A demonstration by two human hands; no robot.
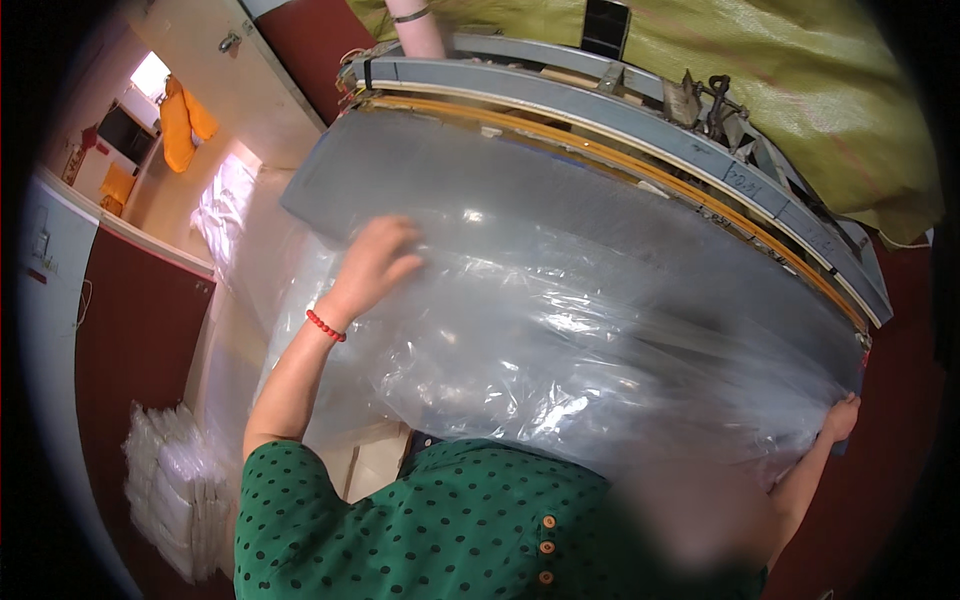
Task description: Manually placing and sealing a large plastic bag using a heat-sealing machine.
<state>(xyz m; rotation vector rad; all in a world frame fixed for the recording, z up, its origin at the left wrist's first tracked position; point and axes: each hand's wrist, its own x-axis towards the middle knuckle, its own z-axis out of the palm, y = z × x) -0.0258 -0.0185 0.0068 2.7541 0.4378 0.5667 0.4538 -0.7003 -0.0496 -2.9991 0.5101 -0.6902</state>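
Note:
A wide sheet of clear plastic film [560, 340] lies wrinkled and shiny over a grey padded table [420, 160]. My left hand [375, 262], with a red bead bracelet at the wrist, hovers over or lightly touches the left part of the film. Its thumb stands apart from the fingers, which are somewhat blurred. Far off to the right, my right hand [842, 416] grips the film's edge at the table's corner. The film there is drawn into taut folds running toward that hand.
A long grey metal bar [600, 95] with a yellow strip [590, 148] spans the table's far side. Another person's arm [420, 35] reaches over its left end. Stacked clear plastic packs [170, 490] stand at lower left, near an open door [250, 75]. A green-yellow tarp [800, 90] hangs behind.

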